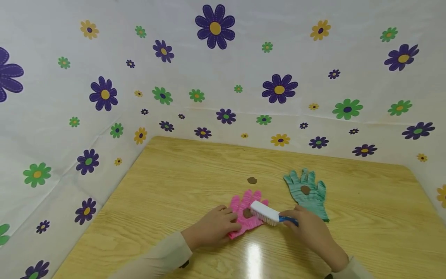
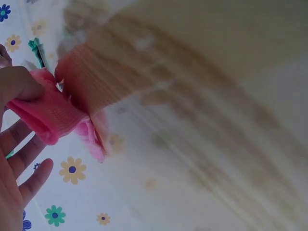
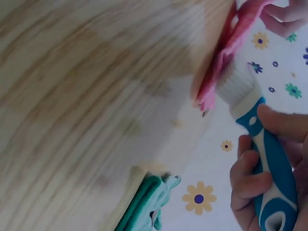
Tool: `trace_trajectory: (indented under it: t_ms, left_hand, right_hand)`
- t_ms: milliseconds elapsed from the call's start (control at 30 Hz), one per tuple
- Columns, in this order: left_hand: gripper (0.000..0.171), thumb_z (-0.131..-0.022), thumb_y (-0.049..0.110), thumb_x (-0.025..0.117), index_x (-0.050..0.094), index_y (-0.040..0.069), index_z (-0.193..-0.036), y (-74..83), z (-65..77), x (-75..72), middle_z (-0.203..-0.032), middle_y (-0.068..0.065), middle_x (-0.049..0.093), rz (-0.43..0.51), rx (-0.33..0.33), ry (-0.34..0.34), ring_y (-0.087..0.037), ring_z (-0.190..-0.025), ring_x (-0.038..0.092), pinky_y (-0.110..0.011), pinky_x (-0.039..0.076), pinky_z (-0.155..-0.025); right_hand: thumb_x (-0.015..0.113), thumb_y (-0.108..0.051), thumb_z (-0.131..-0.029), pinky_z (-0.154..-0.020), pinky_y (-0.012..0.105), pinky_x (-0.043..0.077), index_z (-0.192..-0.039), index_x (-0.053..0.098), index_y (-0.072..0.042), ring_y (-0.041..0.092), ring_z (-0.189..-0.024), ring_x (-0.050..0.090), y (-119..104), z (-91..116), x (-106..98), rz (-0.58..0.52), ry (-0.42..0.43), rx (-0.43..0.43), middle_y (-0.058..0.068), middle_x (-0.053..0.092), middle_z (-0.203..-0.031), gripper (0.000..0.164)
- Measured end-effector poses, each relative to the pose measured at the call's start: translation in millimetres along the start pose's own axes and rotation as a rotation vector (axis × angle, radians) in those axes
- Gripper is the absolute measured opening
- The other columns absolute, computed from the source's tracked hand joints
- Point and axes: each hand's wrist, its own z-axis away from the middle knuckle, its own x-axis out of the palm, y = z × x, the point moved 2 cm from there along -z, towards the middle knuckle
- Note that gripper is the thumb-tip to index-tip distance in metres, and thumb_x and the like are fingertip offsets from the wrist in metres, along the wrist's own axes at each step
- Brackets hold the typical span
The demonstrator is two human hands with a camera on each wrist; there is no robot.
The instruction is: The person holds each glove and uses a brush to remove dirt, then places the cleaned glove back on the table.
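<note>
A pink knitted glove (image 1: 249, 223) lies on the table with a brown patch (image 1: 247, 213) on its palm. My left hand (image 1: 216, 226) pinches the cuff of this glove between thumb and fingers, as the left wrist view also shows. A white-headed scrub brush (image 1: 264, 212) touches the pink glove bristles down, beside the brown patch. Its blue and white handle (image 3: 276, 168) is gripped by my right hand (image 1: 311, 230). Just beyond that hand lies a teal glove (image 1: 313, 201), flat, with another brown patch (image 1: 305, 190) on it.
A loose brown piece (image 1: 252, 180) lies on the wooden table (image 1: 181, 174) behind the pink glove. White sheeting (image 1: 237, 69) printed with flowers stands around the back and sides of the table.
</note>
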Motion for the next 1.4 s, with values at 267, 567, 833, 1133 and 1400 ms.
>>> trace_trajectory:
  t_ms: [267,567,833,1133,1400]
  left_hand:
    - [0.009,-0.083,0.029,0.067,0.061,0.029,-0.090,-0.2,-0.9,4.2,-0.087,0.011,0.060,-0.107,0.064,0.060,-0.008,-0.083,0.055,-0.028,0.046,-0.085]
    - [0.010,-0.084,0.022,0.066,0.061,0.030,-0.088,5.2,-3.7,3.5,-0.092,0.011,0.064,-0.106,0.108,0.042,-0.007,-0.088,0.058,-0.028,0.047,-0.088]
    - [0.012,-0.082,0.020,0.066,0.060,0.029,-0.087,7.9,-2.9,2.8,-0.090,0.012,0.062,-0.116,0.117,0.028,-0.006,-0.088,0.057,-0.027,0.046,-0.089]
    - [0.011,-0.083,0.021,0.066,0.061,0.029,-0.088,8.0,-3.0,-0.3,-0.087,0.011,0.060,-0.134,0.085,0.025,-0.006,-0.084,0.056,-0.029,0.047,-0.090]
    - [0.012,-0.082,0.030,0.068,0.062,0.031,-0.093,2.3,-1.1,-8.5,-0.089,0.011,0.063,-0.176,0.033,0.097,-0.007,-0.087,0.058,-0.030,0.046,-0.090]
  right_hand:
    - [0.073,-0.016,-0.078,-0.053,0.017,0.038,-0.101,0.073,-0.017,0.004,-0.062,0.043,-4.1,0.3,-3.3,-0.010,0.117,-0.143,-0.003,0.059,-0.081,0.022]
    - [0.080,-0.014,-0.069,-0.046,0.009,0.026,-0.091,0.076,-0.019,-0.002,-0.057,0.029,-10.1,2.1,15.3,0.187,0.257,-0.485,-0.006,0.046,-0.071,0.023]
    - [0.078,-0.012,-0.072,-0.046,0.010,0.030,-0.091,0.077,-0.016,-0.003,-0.057,0.034,-3.4,-4.7,11.3,0.143,0.214,-0.405,-0.005,0.050,-0.074,0.020]
    - [0.078,-0.014,-0.073,-0.047,0.013,0.031,-0.094,0.076,-0.019,-0.002,-0.057,0.033,5.6,-10.2,10.8,0.116,0.209,-0.277,-0.005,0.052,-0.077,0.022]
    - [0.076,-0.011,-0.075,-0.048,0.017,0.031,-0.099,0.074,-0.013,0.004,-0.057,0.034,15.2,-13.3,-12.9,0.042,0.288,-0.142,0.000,0.054,-0.078,0.025]
